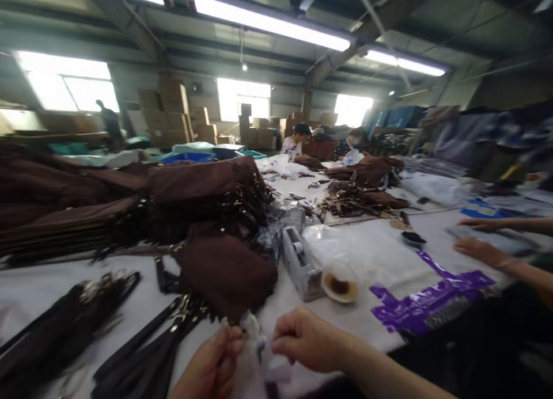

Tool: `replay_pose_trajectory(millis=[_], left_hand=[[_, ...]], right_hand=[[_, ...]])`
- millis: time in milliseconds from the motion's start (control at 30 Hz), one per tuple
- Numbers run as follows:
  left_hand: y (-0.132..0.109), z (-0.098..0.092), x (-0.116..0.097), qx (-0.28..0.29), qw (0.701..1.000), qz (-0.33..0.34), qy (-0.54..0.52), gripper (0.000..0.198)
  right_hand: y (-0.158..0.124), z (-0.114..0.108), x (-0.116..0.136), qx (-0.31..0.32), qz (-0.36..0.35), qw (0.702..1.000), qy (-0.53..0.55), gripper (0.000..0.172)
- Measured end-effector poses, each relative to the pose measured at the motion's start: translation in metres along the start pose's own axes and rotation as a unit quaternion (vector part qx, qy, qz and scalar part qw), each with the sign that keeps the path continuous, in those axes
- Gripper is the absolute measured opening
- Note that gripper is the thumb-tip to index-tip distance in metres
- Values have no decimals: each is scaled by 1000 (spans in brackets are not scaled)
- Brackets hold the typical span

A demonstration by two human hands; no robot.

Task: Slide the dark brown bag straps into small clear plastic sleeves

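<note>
My left hand [218, 353] is at the bottom middle, its fingers pinched on a crumpled clear plastic bag [249, 361]. Just to the right, my right hand [305, 337] is closed, knuckles up; whatever is in its fingers is hidden. Ahead of my left hand lies a dark brown fabric pouch [227, 269] with small metal fittings along its edge. Dark straps with metal clasps [144, 344] lie to the left of it. Beyond my right hand stand a grey tape dispenser [300, 263] and a plastic cup with brown liquid [340, 282].
Tall stacks of brown fabric pieces [203, 186] fill the left of the white table. At right lies a purple plastic bag [432, 298], near another person's hands [481, 246] on grey plastic. More straps [363, 197] lie farther back, with people beyond.
</note>
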State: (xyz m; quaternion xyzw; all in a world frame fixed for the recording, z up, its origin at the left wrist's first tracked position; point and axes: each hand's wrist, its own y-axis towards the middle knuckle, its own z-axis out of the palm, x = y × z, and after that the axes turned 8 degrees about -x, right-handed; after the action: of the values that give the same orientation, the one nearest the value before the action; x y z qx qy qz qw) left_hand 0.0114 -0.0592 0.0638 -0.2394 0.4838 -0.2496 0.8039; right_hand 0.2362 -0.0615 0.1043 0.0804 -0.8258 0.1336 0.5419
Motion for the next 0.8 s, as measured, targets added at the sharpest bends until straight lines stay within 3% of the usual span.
replay_pose_trajectory(millis=[100, 200, 300, 433, 500, 567, 667, 800], left_hand=[[-2, -3, 3, 58, 998, 39, 11, 53], [-5, -6, 5, 71, 994, 85, 18, 49], [-5, -11, 8, 45, 993, 110, 1, 45], [0, -15, 12, 56, 992, 116, -12, 38], [2, -14, 14, 54, 990, 127, -8, 40], [3, -13, 14, 34, 992, 122, 10, 43], [1, -16, 12, -6, 998, 63, 18, 45], [-8, -30, 2, -30, 999, 7, -14, 35]], right_hand=[[19, 49, 13, -34, -48, 997, -46, 15], [39, 70, 17, -113, -52, 992, -29, 13], [47, 76, 16, -139, 14, 986, 91, 14], [39, 84, 9, -85, 88, 968, 220, 36], [36, 87, 9, -92, 78, 970, 209, 37], [36, 87, 12, -144, 50, 974, 166, 33], [37, 83, 17, -202, 9, 977, 70, 25], [30, 84, 11, -197, -5, 980, -24, 19]])
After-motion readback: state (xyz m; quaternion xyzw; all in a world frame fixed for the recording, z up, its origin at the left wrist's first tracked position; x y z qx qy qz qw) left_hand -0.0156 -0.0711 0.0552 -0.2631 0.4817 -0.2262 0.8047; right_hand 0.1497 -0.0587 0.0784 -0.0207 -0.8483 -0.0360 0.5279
